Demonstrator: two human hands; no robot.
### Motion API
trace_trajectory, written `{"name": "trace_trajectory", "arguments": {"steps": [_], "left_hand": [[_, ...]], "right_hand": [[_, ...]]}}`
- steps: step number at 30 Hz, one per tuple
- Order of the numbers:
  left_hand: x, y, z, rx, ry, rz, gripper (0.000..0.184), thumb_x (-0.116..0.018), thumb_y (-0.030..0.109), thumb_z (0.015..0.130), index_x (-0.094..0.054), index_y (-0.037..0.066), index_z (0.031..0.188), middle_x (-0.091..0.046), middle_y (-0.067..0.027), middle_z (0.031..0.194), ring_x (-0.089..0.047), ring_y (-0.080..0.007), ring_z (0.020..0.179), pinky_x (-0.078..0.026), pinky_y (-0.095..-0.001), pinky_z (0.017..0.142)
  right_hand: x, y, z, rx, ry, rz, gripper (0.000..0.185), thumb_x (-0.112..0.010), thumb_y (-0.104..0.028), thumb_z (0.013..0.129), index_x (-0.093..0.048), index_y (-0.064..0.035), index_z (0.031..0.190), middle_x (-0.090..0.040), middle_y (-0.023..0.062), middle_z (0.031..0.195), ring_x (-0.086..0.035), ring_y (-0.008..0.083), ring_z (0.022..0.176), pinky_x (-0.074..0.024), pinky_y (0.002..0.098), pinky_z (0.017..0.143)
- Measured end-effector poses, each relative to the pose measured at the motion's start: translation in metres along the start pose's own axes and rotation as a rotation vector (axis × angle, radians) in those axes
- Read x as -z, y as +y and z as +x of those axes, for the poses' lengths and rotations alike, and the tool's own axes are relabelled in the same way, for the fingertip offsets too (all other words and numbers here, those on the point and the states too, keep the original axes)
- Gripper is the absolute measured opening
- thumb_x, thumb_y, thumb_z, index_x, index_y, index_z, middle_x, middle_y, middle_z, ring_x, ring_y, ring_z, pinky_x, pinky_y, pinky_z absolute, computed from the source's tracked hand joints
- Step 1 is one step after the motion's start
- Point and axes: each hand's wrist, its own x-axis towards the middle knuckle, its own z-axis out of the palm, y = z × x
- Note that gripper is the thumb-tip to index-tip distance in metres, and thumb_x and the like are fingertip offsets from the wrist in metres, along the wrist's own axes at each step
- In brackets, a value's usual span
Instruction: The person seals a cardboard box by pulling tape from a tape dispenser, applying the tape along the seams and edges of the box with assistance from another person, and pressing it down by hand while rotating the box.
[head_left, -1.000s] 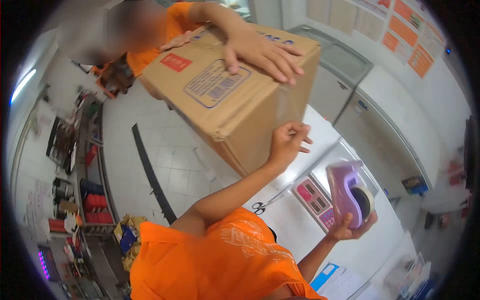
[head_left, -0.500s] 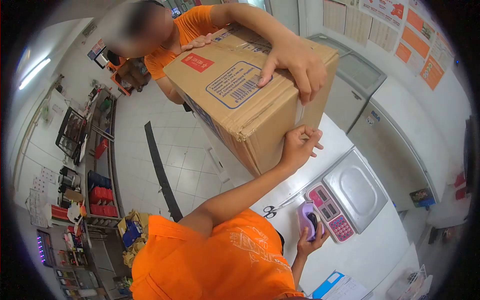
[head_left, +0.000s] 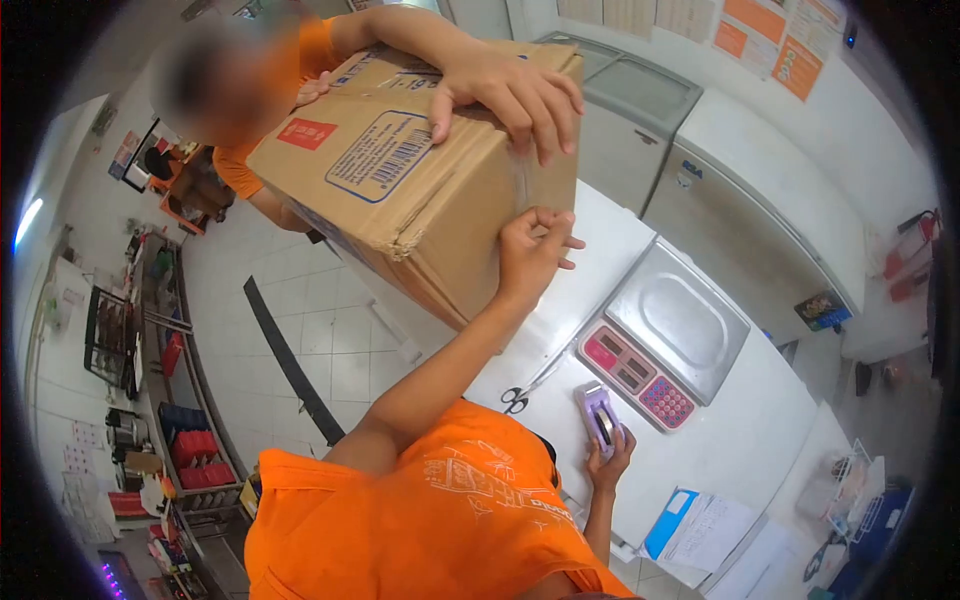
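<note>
the large cardboard box (head_left: 455, 235) fills the upper middle of the frame, up and to the left of the lilac tape dispenser (head_left: 597, 415), which is over the white table (head_left: 745, 445) right of centre, low in the frame. the dispenser's long axis slants from upper left to lower right, its upper end toward the box and the two well apart; whether it touches the tabletop cannot be told. the person's right hand (head_left: 612, 458) grips its lower end. the left hand (head_left: 533, 250) is far nearer the box, at its near end face, fingers curled and thumb close to the fingertips; whether anything thin is pinched there cannot be told.

counted: one box, one dispenser, and one co-worker at the upper left with two hands on the box, one spread (head_left: 510, 95) over the near top edge, the other (head_left: 313, 88) at the far side. on the table are one scale (head_left: 660, 335), just right of the dispenser, one pair of scissors (head_left: 515, 400) to its left, and one blue-edged set of papers (head_left: 700, 530) below.
</note>
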Motion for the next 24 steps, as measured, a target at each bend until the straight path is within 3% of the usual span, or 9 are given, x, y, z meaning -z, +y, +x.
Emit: {"name": "trace_trajectory", "arguments": {"steps": [3,7,9,11,15,18,22,24], "left_hand": [[0.000,0.002,-0.001,0.009,-0.003,0.017,0.022,-0.070,0.019,0.095,-0.056,0.006,0.084,-0.066,-0.0153,0.109,-0.073,-0.0194,0.078,-0.056,-0.0273,0.050],[-0.001,0.009,-0.004,0.069,0.017,0.009,0.024,-0.069,0.020,0.095,-0.055,0.005,0.082,-0.065,-0.0171,0.110,-0.074,-0.0202,0.078,-0.057,-0.0278,0.050],[-0.002,0.005,-0.003,0.008,0.024,-0.001,0.024,-0.069,0.020,0.095,-0.056,0.005,0.083,-0.065,-0.0178,0.111,-0.074,-0.0207,0.078,-0.057,-0.0280,0.051],[-0.001,0.005,-0.004,0.001,0.016,-0.012,0.023,-0.069,0.019,0.095,-0.056,0.004,0.083,-0.064,-0.0178,0.112,-0.074,-0.0210,0.078,-0.058,-0.0280,0.051],[0.003,0.004,-0.005,0.010,-0.022,-0.027,0.021,-0.069,0.018,0.095,-0.058,0.003,0.086,-0.064,-0.0167,0.113,-0.074,-0.0214,0.079,-0.057,-0.0279,0.050],[0.006,0.000,-0.005,0.003,-0.026,-0.042,0.020,-0.069,0.017,0.095,-0.059,0.002,0.087,-0.065,-0.0152,0.112,-0.074,-0.0219,0.078,-0.057,-0.0276,0.049],[0.007,-0.013,-0.002,-0.028,-0.027,-0.108,0.014,-0.066,0.011,0.096,-0.060,-0.001,0.092,-0.067,-0.0142,0.106,-0.074,-0.0224,0.076,-0.058,-0.0290,0.046],[0.007,-0.023,0.002,-0.019,-0.027,-0.050,0.014,-0.065,0.009,0.096,-0.061,-0.003,0.101,-0.068,-0.0106,0.098,-0.074,-0.0219,0.075,-0.060,-0.0297,0.046]], "right_hand": [[0.016,-0.012,0.008,0.011,-0.011,-0.080,0.065,-0.076,-0.020,0.084,-0.049,-0.0076,0.141,-0.052,0.0251,0.134,-0.052,0.0442,0.122,-0.0408,0.0517,0.105],[0.038,-0.061,0.090,0.013,0.040,-0.062,0.058,-0.071,-0.028,0.087,-0.054,-0.0029,0.136,-0.053,0.0234,0.135,-0.048,0.0418,0.127,-0.0334,0.0514,0.110],[0.030,-0.070,0.142,0.075,0.024,-0.041,0.040,-0.066,-0.022,0.090,-0.062,-0.0002,0.123,-0.060,0.0205,0.124,-0.054,0.0382,0.120,-0.0386,0.0463,0.106],[0.023,-0.130,0.217,0.011,0.034,0.250,0.029,-0.066,-0.011,0.088,-0.068,-0.0012,0.115,-0.065,0.0174,0.113,-0.060,0.0345,0.112,-0.0450,0.0426,0.099],[-0.014,-0.208,0.345,0.190,0.040,0.441,0.020,-0.066,-0.013,0.092,-0.070,0.0000,0.107,-0.069,0.0125,0.104,-0.065,0.0248,0.103,-0.0472,0.0348,0.093],[-0.045,-0.234,0.409,0.062,-0.240,0.650,0.032,-0.066,-0.028,0.096,-0.073,0.0011,0.106,-0.072,0.0076,0.093,-0.064,0.0181,0.096,-0.0465,0.0301,0.089],[-0.067,-0.216,0.434,-0.057,-0.594,0.798,0.045,-0.067,-0.042,0.093,-0.074,0.0015,0.104,-0.071,0.0029,0.094,-0.058,0.0131,0.090,-0.0442,0.0274,0.084],[-0.062,-0.223,0.424,-0.127,-0.686,0.785,0.047,-0.067,-0.043,0.094,-0.074,0.0028,0.101,-0.070,0.0046,0.086,-0.060,0.0117,0.081,-0.0467,0.0269,0.073]]}}
